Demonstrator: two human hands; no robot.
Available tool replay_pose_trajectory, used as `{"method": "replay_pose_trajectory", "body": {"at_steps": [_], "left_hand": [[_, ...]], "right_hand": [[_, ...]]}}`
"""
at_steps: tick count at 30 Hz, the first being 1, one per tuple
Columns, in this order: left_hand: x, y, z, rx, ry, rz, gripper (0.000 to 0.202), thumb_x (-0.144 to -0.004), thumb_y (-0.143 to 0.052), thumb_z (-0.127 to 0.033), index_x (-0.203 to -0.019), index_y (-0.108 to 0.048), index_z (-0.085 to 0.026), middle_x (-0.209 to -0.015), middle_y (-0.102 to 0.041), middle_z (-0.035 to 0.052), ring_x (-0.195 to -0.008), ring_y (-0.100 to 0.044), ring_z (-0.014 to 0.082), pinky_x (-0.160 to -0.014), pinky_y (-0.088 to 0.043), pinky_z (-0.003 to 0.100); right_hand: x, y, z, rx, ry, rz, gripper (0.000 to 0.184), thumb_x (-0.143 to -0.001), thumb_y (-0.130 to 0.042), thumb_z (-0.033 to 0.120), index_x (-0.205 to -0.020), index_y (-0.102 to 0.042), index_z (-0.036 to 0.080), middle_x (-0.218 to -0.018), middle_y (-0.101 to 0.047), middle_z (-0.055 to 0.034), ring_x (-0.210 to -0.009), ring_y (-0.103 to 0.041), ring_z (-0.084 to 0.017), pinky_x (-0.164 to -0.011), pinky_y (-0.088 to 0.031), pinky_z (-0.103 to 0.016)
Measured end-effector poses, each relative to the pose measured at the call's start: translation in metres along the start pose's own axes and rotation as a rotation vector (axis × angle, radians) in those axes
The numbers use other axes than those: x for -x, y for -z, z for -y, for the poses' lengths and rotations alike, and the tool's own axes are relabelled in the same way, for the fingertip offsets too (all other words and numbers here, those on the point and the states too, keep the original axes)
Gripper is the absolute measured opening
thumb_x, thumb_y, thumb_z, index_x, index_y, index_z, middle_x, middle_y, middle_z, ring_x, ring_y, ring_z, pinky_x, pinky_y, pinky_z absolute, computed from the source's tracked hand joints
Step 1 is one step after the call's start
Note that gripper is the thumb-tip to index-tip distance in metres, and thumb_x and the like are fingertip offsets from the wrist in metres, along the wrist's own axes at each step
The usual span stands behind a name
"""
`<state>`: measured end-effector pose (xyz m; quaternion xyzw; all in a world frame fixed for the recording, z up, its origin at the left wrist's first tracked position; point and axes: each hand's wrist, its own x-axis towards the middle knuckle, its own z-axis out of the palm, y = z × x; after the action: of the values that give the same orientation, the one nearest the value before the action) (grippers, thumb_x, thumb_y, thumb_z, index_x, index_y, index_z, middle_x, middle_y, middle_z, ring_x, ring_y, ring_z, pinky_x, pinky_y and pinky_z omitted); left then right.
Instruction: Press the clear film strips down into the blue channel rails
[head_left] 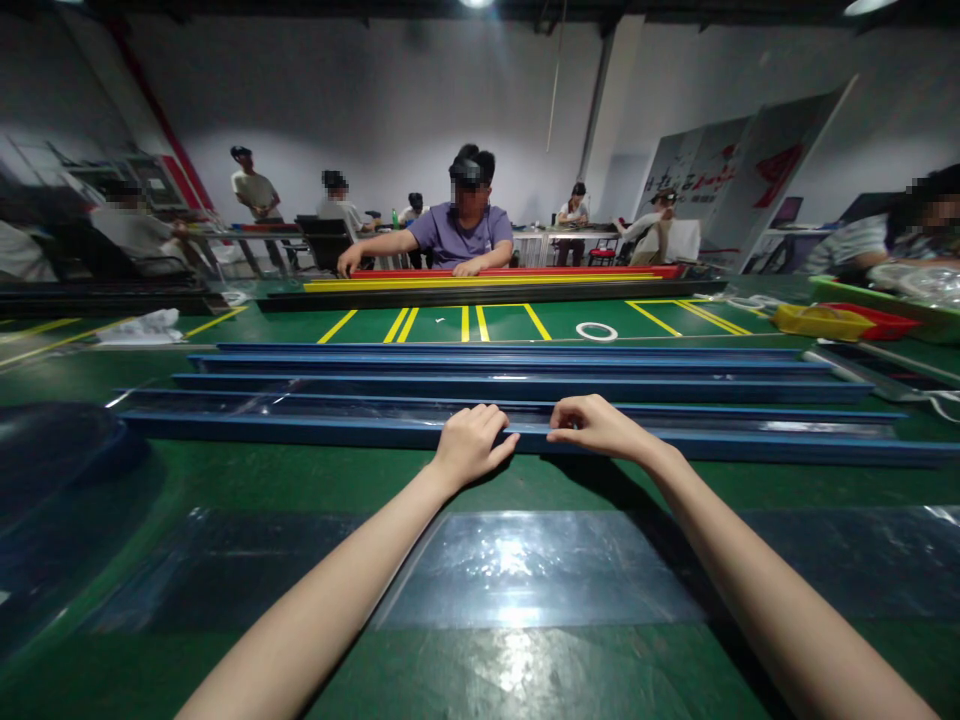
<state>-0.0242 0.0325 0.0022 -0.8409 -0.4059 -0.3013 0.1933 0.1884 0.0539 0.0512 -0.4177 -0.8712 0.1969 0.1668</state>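
Note:
A long blue channel strip [360, 432] lies crosswise before me, with glossy clear film [330, 402] along its inside. My left hand [474, 440] is bent over its near wall, fingers reaching inside and thumb on the near side. A short gap to the right, my right hand [596, 425] curls at the same wall, thumb and forefinger close together on the rim; its fingertips are partly hidden. Behind this strip lie more blue channel strips [525, 385], parallel to it. A clear plastic sheet [570, 570] lies flat under my forearms.
Across the green table [420, 490], a person in a purple shirt [465, 235] touches red and yellow strips [480, 284]. A white ring [596, 331] lies on yellow-taped lines. At right are yellow [821, 322] and red trays [877, 322]; at left, a dark film-covered object [60, 470].

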Motion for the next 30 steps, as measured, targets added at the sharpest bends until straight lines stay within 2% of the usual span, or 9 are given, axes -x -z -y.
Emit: {"method": "replay_pose_trajectory", "body": {"at_steps": [6,13,18,30], "left_hand": [[0.0,-0.001,0.002,-0.009,0.008,0.017,0.032,-0.087,-0.038,-0.043,-0.074,-0.052,-0.018,-0.071,-0.058,0.0006,-0.068,-0.052,0.0134,-0.059,-0.032,0.026],[0.001,-0.003,0.001,-0.042,0.009,-0.009,0.033,-0.086,-0.039,-0.045,-0.071,-0.051,-0.017,-0.069,-0.057,0.0001,-0.066,-0.051,0.0131,-0.058,-0.032,0.026],[0.0,-0.002,0.001,-0.081,0.012,0.013,0.035,-0.086,-0.037,-0.046,-0.071,-0.051,-0.017,-0.07,-0.056,0.0013,-0.067,-0.05,0.014,-0.058,-0.032,0.026],[0.001,0.0,-0.003,-0.191,0.022,0.06,0.036,-0.085,-0.038,-0.046,-0.072,-0.054,-0.017,-0.069,-0.055,0.0044,-0.068,-0.049,0.0168,-0.054,-0.029,0.026]], "right_hand": [[0.0,0.0,0.002,0.035,-0.002,0.0,0.026,-0.072,-0.055,0.038,-0.067,-0.06,0.013,-0.058,-0.056,-0.0012,-0.052,-0.046,-0.01,-0.05,-0.032,-0.021],[0.0,0.0,0.002,0.092,0.019,-0.003,0.026,-0.072,-0.055,0.038,-0.068,-0.061,0.014,-0.059,-0.059,-0.0023,-0.053,-0.049,-0.011,-0.051,-0.033,-0.021],[0.0,0.001,0.004,0.149,0.0,-0.006,0.024,-0.072,-0.055,0.038,-0.068,-0.061,0.015,-0.062,-0.062,-0.0031,-0.055,-0.052,-0.012,-0.051,-0.033,-0.022],[-0.001,0.0,0.018,0.389,-0.071,-0.01,0.016,-0.072,-0.054,0.032,-0.068,-0.063,0.02,-0.067,-0.065,-0.0038,-0.059,-0.056,-0.015,-0.05,-0.029,-0.023]]}}
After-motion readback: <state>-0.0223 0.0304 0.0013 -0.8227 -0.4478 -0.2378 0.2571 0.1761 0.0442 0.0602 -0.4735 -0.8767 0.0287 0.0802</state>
